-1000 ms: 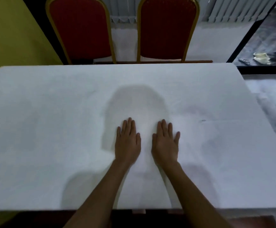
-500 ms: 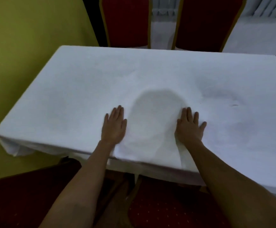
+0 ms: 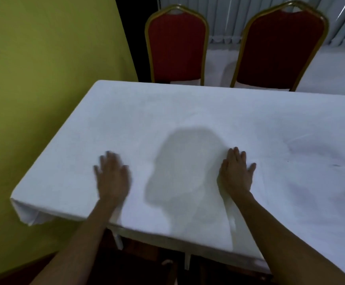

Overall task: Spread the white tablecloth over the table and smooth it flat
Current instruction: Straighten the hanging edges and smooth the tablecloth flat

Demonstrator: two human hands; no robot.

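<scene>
While both hands, left hand (image 3: 112, 177) and right hand (image 3: 236, 175), press flat with fingers spread and gripping nothing, the white fabric tablecloth (image 3: 188, 112) covers the table beside a yellow wall (image 3: 44, 79), two red gold-framed chairs (image 3: 176, 46) at its far edge.

A dining or banquet room, by its furnishings: two red padded chairs (image 3: 176, 45) with gilt frames stand at a bench (image 3: 118, 237) draped in a white tablecloth (image 3: 188, 112), beside a yellow-green wall (image 3: 44, 79).

A: Cloth colour?
B: Tablecloth (image 3: 188, 112) plain white, no pattern; grey shadow patch (image 3: 186, 167) near middle.
A: Chairs?
B: Two at far side, left chair (image 3: 176, 46) & right chair (image 3: 280, 48): red backs w/ gold frames.
A: Wall?
B: Left wall (image 3: 44, 79) yellow-green, plain.
</scene>
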